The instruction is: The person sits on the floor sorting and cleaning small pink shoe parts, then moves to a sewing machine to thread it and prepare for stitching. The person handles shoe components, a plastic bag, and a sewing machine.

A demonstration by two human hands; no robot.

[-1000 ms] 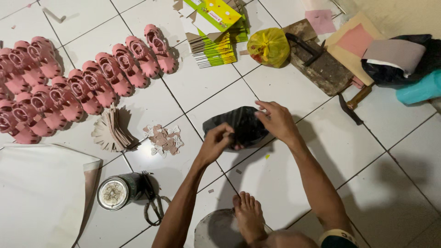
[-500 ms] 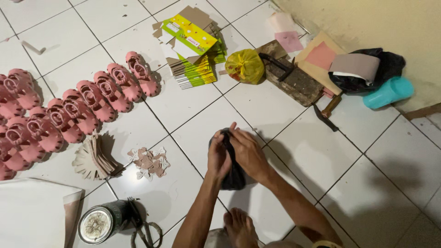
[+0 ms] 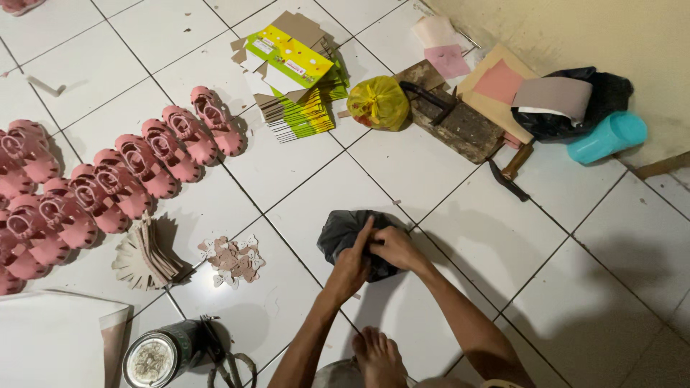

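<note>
A black plastic bag (image 3: 339, 231) lies bunched on the white tiled floor in front of me. My left hand (image 3: 352, 264) grips its near edge, with one finger stretched up over the bag. Close beside it, my right hand (image 3: 393, 246) pinches the same bunched edge. The two hands touch each other over the bag. My bare foot (image 3: 376, 354) rests on the floor just below them.
Rows of pink children's sandals (image 3: 115, 179) fill the left. Near them lie a fan of beige cut-outs (image 3: 147, 255), small butterfly pieces (image 3: 232, 259) and a glue tin (image 3: 154, 357). Flat green-yellow boxes (image 3: 295, 72), a yellow bag (image 3: 377, 102), a wooden block (image 3: 460, 122), a hammer (image 3: 512, 172) and a teal cup (image 3: 607, 136) sit behind.
My hands have drawn together on the black bag and bunched it up. The view has shifted, so the floor items sit lower and further right.
</note>
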